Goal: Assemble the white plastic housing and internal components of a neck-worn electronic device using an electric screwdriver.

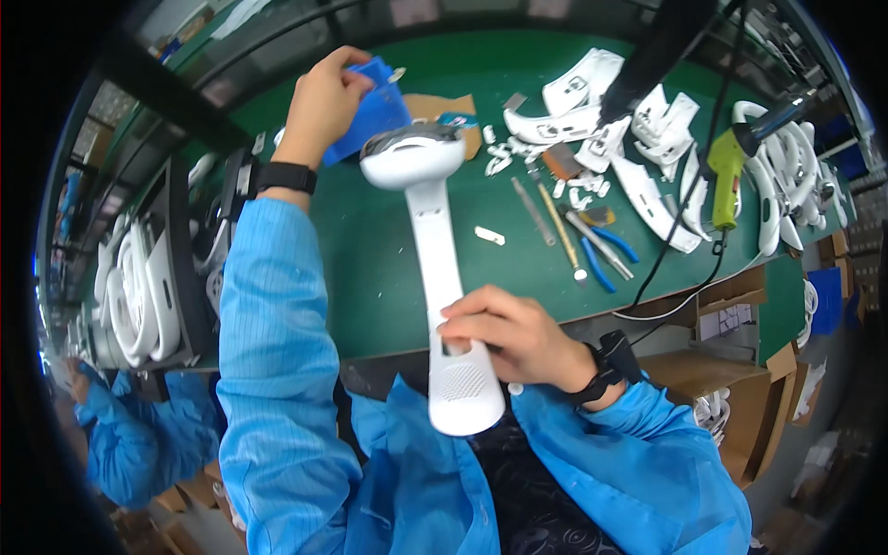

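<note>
A long white plastic housing [439, 254] slants across the near part of the table, with a wide rounded head at its far end and a perforated near end. My right hand [518, 338] is closed on it beside the opening near the perforated part. A dark edge shows along the top of the head. At the far left, my left hand [331, 97] is over a blue plastic bin [375, 120], its fingers bent and pinched together by the rim. What those fingers hold, if anything, is hidden.
On the green table [370, 277] lie a small white strip [489, 236], blue-handled pliers [601, 259], a screwdriver [564, 227] and tweezers [534, 211]. White shell pieces [592, 120] are piled far right, near a green electric screwdriver [727, 176] and cables. White frames [139, 296] stand left.
</note>
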A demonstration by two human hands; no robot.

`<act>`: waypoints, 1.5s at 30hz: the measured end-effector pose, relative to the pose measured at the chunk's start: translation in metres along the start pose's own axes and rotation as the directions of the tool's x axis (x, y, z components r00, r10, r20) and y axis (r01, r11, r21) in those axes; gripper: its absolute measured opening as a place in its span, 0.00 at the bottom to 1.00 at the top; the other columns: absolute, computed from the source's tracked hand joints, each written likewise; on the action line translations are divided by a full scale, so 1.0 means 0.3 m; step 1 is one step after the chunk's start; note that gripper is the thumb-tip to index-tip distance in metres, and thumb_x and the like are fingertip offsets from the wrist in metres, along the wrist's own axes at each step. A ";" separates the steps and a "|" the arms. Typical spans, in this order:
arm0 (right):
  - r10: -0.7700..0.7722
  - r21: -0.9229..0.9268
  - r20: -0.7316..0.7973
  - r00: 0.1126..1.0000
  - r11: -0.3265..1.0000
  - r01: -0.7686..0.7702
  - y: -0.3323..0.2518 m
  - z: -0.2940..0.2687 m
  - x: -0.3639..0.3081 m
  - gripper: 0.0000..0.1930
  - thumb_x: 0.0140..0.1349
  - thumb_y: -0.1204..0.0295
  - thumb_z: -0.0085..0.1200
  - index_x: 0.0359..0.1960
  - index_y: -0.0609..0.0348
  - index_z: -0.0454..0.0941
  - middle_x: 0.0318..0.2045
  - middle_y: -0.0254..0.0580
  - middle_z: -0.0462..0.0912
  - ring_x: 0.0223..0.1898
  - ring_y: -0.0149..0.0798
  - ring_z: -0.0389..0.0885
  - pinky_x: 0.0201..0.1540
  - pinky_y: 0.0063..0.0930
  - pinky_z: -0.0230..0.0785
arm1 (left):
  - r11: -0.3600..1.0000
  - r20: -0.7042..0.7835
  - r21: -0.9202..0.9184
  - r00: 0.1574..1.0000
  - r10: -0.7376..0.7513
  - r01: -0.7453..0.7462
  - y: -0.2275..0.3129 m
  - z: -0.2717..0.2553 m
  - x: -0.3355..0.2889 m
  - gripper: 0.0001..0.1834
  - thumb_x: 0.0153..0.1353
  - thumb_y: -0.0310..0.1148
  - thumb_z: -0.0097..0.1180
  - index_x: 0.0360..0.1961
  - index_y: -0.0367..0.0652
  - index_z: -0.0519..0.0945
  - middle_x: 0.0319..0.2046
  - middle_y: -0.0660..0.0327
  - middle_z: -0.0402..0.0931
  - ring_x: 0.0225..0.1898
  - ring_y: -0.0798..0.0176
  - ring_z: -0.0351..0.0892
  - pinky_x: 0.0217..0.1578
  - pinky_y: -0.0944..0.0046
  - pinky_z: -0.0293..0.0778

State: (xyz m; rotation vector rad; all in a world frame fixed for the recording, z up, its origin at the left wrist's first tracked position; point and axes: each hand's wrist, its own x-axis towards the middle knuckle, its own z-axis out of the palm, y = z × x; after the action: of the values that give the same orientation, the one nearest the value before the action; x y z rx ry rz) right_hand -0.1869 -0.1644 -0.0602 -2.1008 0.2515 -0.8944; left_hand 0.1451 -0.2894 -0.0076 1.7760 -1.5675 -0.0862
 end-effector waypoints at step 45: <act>0.256 0.390 -0.550 0.795 0.920 -0.027 -0.017 -0.387 0.520 0.41 0.70 0.35 0.42 0.62 0.67 0.66 0.38 0.47 0.81 0.39 0.44 0.80 0.50 0.42 0.73 | 0.766 -0.137 -0.535 0.932 0.337 -0.356 0.155 0.008 -0.466 0.11 0.47 0.18 0.70 0.34 0.35 0.88 0.53 0.48 0.75 0.46 0.55 0.84 0.45 0.60 0.83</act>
State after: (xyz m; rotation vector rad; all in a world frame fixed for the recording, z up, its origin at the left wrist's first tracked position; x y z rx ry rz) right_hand -0.1523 -0.3035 0.0712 -1.3881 0.5211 -1.3763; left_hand 0.0710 -0.1665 -0.0412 1.0132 -1.6146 -0.2994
